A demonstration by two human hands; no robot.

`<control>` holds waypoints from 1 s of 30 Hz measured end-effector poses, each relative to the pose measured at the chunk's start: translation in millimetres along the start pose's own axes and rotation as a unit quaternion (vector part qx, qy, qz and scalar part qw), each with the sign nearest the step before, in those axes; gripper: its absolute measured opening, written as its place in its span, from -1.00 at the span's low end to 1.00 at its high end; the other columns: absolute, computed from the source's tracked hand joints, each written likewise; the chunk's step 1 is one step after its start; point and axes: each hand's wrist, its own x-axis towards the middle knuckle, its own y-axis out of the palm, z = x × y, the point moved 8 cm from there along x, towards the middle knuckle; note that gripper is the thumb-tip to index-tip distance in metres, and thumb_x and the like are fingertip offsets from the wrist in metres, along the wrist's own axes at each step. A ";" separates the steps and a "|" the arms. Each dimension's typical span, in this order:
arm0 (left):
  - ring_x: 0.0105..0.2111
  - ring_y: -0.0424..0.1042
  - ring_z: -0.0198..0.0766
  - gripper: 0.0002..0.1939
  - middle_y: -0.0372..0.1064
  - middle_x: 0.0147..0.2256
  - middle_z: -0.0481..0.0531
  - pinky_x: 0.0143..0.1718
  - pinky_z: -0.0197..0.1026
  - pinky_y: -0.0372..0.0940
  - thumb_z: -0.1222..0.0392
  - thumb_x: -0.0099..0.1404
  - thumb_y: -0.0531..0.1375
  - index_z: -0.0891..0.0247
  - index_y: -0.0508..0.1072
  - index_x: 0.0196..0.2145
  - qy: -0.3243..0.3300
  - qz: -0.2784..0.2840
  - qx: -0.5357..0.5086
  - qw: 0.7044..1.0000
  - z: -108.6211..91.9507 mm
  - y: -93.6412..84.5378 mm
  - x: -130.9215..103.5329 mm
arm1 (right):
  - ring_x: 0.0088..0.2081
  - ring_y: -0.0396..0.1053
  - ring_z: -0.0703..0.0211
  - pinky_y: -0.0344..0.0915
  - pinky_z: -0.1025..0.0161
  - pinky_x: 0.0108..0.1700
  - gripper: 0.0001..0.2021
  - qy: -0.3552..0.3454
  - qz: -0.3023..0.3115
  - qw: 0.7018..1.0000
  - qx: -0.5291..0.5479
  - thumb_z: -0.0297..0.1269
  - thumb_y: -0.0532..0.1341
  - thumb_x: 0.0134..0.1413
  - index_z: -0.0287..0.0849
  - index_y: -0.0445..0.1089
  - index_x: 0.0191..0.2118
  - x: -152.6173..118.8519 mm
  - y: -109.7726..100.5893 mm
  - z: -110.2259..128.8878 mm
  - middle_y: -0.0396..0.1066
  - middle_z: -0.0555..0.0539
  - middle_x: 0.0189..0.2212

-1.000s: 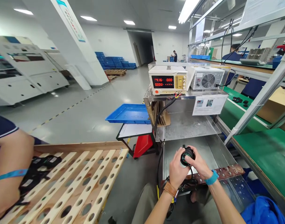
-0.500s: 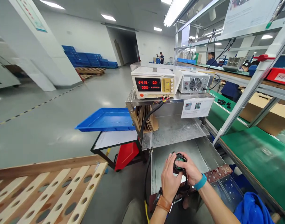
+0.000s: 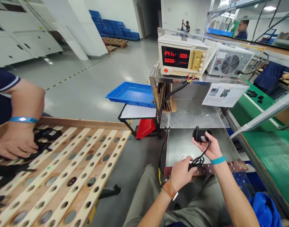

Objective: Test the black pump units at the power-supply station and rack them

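Over the metal tray, my right hand [image 3: 210, 145] grips a black cylindrical device [image 3: 200, 135] with a small pale label on its side. A black cable [image 3: 207, 149] runs down from it. Lower and to the left, my left hand [image 3: 182, 171] has its fingers closed around the coiled part of that cable. Beneath both hands are the metal tray [image 3: 175, 146] and a brown strip [image 3: 224, 167] with studs along the front.
At left, a co-worker's hand [image 3: 15, 142] rests on black devices on a slatted wooden rack [image 3: 87, 151] with round holes. A power supply [image 3: 182, 56] with red digits stands ahead. Beyond are a blue tray [image 3: 132, 93] and, at right, a green work surface [image 3: 272, 151].
My hands have moved apart: the right keeps the device, now turned sideways, and the left has shifted down to the cable. A co-worker's arm has appeared at left. The view has shifted left and down.
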 end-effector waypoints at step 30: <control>-0.47 0.44 -0.27 -0.63 0.53 -0.42 0.20 -0.43 -0.29 0.25 -0.06 0.19 0.25 0.40 0.51 -0.40 -0.130 0.007 -0.396 0.909 94.6 59.3 60.5 | -0.35 0.45 0.10 0.56 0.06 -0.33 -0.60 0.137 -0.073 0.915 -0.373 -0.47 0.36 -0.09 -0.15 0.32 -0.08 111.7 -188.6 -66.5 0.39 -0.04 -0.30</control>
